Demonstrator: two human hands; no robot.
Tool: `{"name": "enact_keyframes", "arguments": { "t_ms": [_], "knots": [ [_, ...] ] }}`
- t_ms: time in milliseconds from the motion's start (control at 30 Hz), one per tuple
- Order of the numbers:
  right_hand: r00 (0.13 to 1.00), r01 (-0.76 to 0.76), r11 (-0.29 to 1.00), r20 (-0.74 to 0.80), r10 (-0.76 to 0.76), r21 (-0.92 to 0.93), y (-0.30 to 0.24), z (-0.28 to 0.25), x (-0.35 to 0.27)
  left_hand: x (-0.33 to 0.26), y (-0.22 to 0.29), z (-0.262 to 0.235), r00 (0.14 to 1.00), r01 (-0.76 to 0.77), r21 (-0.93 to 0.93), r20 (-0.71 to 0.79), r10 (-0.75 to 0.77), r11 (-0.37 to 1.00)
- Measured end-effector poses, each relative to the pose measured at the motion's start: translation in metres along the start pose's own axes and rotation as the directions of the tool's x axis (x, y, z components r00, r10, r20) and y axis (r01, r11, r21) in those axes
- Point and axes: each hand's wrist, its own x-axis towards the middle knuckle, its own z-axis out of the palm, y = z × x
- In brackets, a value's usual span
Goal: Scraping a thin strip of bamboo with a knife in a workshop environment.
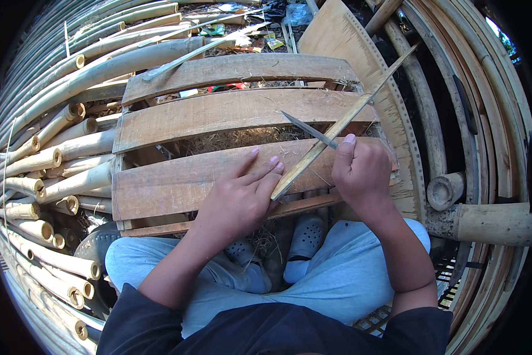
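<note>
Left hand: mine (239, 198) lies palm down on the counter, fingers stretched, beside the strip's lower end; my thumb is hidden, so I cannot tell whether it pinches.
Right hand: mine (365, 173) is curled round the knife's handle, thumb on top.
Knife (304, 127): its blade points away to my left, crossing the strip.
Bamboo strip (353, 111): it slants from my left hand up over the counter's right side.
Counter (177, 180): wooden slats with gaps, straw-like shavings (236, 139) showing between them.
Surroundings: bamboo poles (130, 62) at left, plywood sheet (337, 35) at right.
</note>
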Motion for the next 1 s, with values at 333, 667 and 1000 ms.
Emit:
{"name": "enact_keyframes", "arguments": {
  "t_ms": [333,667,1000],
  "knots": [
    [0.999,-0.020,0.999,0.034,0.019,0.037,-0.001,-0.004,-0.001,0.000,0.002,0.000,0.999,0.040,0.035,0.016,-0.040,0.999],
    [0.940,0.167,0.907,0.217,-0.265,0.385,-0.003,-0.029,-0.002,-0.003,-0.002,0.004,0.999,0.034,0.039,0.008,-0.034,0.999],
    [0.915,0.278,0.949,0.258,-0.309,0.151,-0.021,-0.017,-0.030,-0.001,0.000,-0.003,0.996,0.057,-0.021,0.073,-0.055,0.998]
  ]
}}
